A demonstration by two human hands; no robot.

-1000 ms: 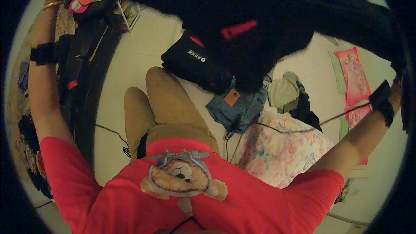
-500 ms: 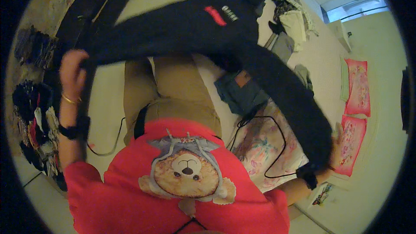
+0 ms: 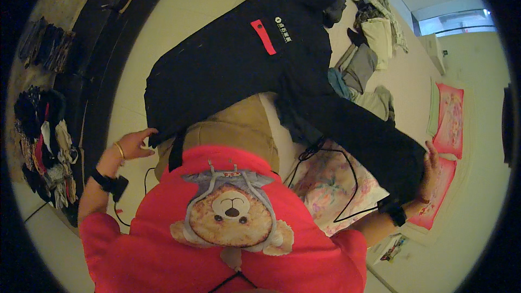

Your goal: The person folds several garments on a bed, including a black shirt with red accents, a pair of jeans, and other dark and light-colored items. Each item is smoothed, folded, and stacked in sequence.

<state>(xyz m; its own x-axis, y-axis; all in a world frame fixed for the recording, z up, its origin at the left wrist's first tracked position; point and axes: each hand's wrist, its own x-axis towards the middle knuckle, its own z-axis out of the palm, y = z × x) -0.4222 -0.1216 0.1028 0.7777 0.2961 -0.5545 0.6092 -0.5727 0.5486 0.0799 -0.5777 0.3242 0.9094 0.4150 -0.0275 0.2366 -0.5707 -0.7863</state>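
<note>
A large black jacket (image 3: pixel 239 65) with a red chest patch lies spread across my lap and the pale floor in front of me. My left hand (image 3: pixel 135 144) pinches the jacket's left sleeve end near my knee. My right hand (image 3: pixel 431 171) grips the end of the other sleeve, stretched out to my right over a floral cushion (image 3: pixel 331 187). I am seated in tan trousers and a red shirt with a bear picture.
A heap of clothes (image 3: pixel 369 38) lies beyond the jacket at the upper right. More folded and loose garments (image 3: pixel 43 125) sit along a dark rug on the left. Pink mats (image 3: pixel 448 114) lie at the right, and a black cable (image 3: pixel 347 184) crosses the cushion.
The jacket, held up high a second ago, has come down and now lies spread over my lap and the floor. Both arms have lowered with the sleeves.
</note>
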